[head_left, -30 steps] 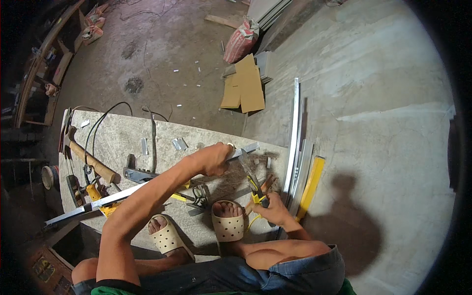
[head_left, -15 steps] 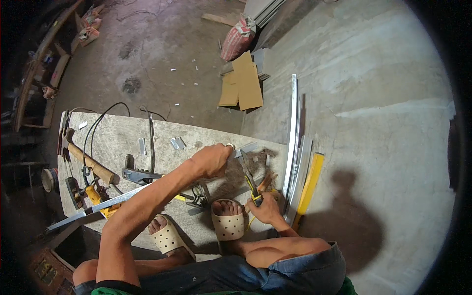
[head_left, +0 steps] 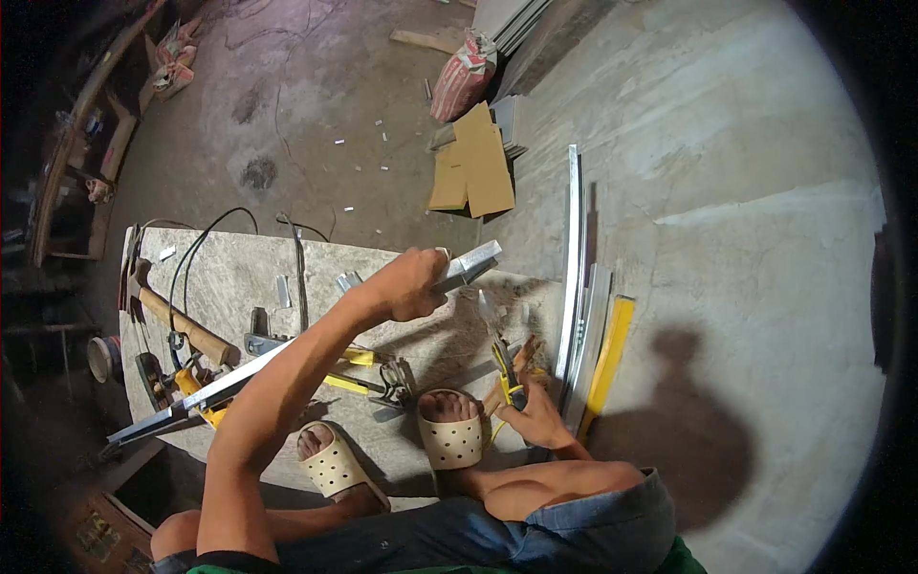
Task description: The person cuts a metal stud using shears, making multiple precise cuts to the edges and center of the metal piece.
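Grey stone slab lies on a dusty concrete floor, strewn with tools. Left hand is clenched around a long silver metal channel slanting over it; right hand grasps yellow-handled snips beside stacked metal strips.

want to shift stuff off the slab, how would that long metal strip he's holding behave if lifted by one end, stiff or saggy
The long metal strip would probably stay fairly stiff: it spans straight from the left hand down past the slab edge without visible sag. It looks thin and folded, so likely light for its length. Held at one end, it may swing or wobble.
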The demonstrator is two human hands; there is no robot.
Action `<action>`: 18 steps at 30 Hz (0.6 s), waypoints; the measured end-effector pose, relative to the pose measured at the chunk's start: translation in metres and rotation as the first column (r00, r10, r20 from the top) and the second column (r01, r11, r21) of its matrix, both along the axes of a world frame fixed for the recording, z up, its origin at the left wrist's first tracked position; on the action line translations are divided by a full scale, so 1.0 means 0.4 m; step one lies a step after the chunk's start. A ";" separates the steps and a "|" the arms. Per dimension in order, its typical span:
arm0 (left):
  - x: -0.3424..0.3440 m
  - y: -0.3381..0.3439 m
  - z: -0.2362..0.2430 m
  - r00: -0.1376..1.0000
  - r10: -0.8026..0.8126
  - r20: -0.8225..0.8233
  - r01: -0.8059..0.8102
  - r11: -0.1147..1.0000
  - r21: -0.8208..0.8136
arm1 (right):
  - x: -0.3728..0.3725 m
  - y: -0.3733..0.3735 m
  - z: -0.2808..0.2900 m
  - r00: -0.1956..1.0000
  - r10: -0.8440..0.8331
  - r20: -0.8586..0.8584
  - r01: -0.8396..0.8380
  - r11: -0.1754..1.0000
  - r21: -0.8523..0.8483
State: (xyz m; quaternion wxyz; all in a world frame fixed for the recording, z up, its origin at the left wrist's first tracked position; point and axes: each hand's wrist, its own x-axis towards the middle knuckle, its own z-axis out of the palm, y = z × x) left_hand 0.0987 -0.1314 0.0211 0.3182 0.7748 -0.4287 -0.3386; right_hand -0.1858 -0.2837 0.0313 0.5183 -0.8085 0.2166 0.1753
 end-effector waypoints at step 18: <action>-0.046 -0.021 0.050 0.993 0.059 0.105 -0.064 0.997 0.037 | 0.046 -0.032 0.047 0.985 -0.079 -0.152 0.093 0.992 0.088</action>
